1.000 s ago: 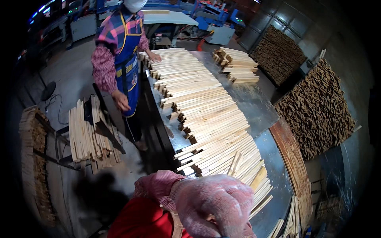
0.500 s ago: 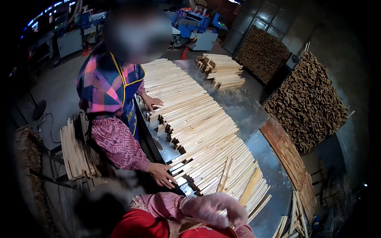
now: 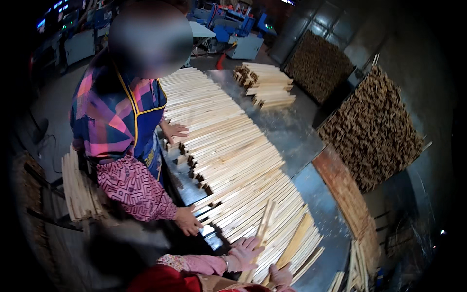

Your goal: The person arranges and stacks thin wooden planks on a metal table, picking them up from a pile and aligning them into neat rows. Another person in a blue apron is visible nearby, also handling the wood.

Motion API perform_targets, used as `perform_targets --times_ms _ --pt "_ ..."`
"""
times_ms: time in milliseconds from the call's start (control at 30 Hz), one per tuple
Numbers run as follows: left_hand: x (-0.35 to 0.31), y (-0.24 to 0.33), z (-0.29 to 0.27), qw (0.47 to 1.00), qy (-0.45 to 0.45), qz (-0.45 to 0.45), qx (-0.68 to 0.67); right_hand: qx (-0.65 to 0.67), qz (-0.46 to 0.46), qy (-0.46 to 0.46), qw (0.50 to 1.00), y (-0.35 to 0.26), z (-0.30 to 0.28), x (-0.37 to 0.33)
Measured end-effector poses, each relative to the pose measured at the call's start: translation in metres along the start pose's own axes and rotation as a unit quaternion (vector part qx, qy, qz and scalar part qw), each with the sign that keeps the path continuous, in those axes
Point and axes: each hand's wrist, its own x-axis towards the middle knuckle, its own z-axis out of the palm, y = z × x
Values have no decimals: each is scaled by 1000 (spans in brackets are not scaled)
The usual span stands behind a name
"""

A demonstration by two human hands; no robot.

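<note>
Pale wooden strips [image 3: 228, 151] lie side by side in a long row on a metal table. Two loose strips rest across the near end: a left loose strip [image 3: 264, 221] and a wider right loose strip [image 3: 295, 238]. My left hand [image 3: 243, 254], in a pink glove, lies over the row with fingers spread, touching the left loose strip. Also gloved, my right hand [image 3: 280, 276] is closed around the near end of the right loose strip; its fingers are partly hidden at the lower edge.
Across the table's left side stands a co-worker [image 3: 131, 112], one hand [image 3: 187, 221] at the strip ends, the other flat on the row. A bundle of strips [image 3: 265, 82] sits on the far table. Large wood stacks [image 3: 372, 131] stand right, a rusty board [image 3: 340, 190] nearer.
My hands, together and blurred before, have come apart and down onto the strips. The view has shifted, so the table sits a little farther left. The co-worker's hands remain at the row.
</note>
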Motion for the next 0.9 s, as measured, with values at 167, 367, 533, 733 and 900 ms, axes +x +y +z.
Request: perform_targets --times_ms 167,367,533,733,900 --pt "25 10 10 998 -45 11 43 -113 -55 -92 988 42 27 35" --pt "29 -7 40 999 15 32 40 -157 28 -150 976 19 11 26" --pt "26 -8 35 999 4 18 28 -3 -14 -42 999 29 33 10" --pt "42 -6 32 994 -105 -15 -16 110 98 -76 986 -28 -19 4" --pt "54 -2 46 994 -103 -24 20 63 57 -28 996 -14 -9 17"
